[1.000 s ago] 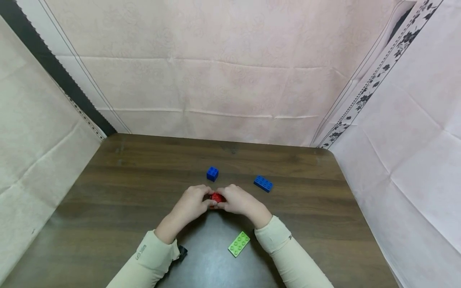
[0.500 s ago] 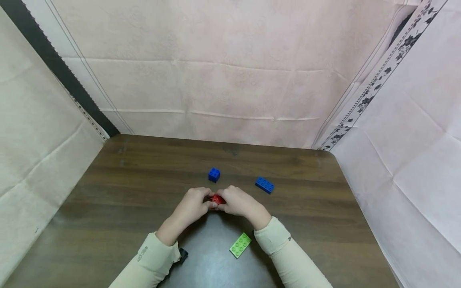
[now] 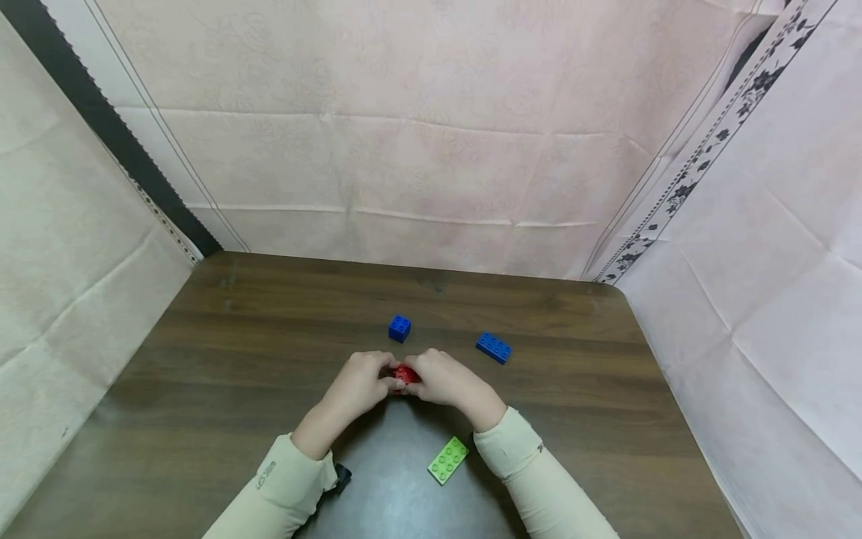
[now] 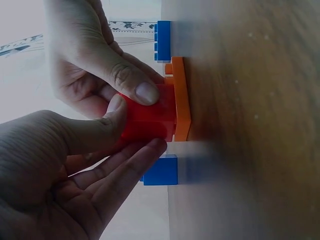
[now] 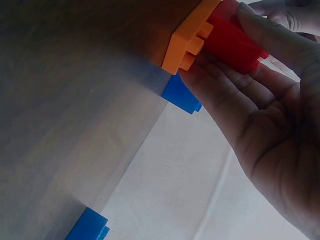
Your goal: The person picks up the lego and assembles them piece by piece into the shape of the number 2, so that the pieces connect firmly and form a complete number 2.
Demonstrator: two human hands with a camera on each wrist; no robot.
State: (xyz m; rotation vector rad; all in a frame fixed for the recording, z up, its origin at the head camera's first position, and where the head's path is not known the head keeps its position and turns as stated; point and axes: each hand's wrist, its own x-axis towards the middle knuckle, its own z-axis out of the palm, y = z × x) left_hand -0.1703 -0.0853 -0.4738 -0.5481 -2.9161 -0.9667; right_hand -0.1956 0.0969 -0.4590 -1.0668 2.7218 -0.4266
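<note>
Both hands meet over a red block (image 3: 405,373) at the middle of the table. My left hand (image 3: 362,382) pinches it between thumb and fingers from the left; my right hand (image 3: 447,380) grips it from the right. In the left wrist view the red block (image 4: 150,117) sits against the studded side of a flat orange block (image 4: 183,100), which lies on the tabletop. Some orange studs (image 5: 195,46) stay uncovered in the right wrist view. Whether red and orange are fully pressed together I cannot tell. Fingers hide part of the red block.
Beyond the hands stand a small blue block (image 3: 399,328) and, farther right, a longer blue block (image 3: 494,347). A light green block (image 3: 448,460) lies between the forearms. Pale cloth (image 3: 404,150) hangs behind the brown wooden table (image 3: 269,299) and at both sides.
The hands keep their hold on the red block with hardly any visible movement. The whole head view has shifted slightly; the other blocks stay in place.
</note>
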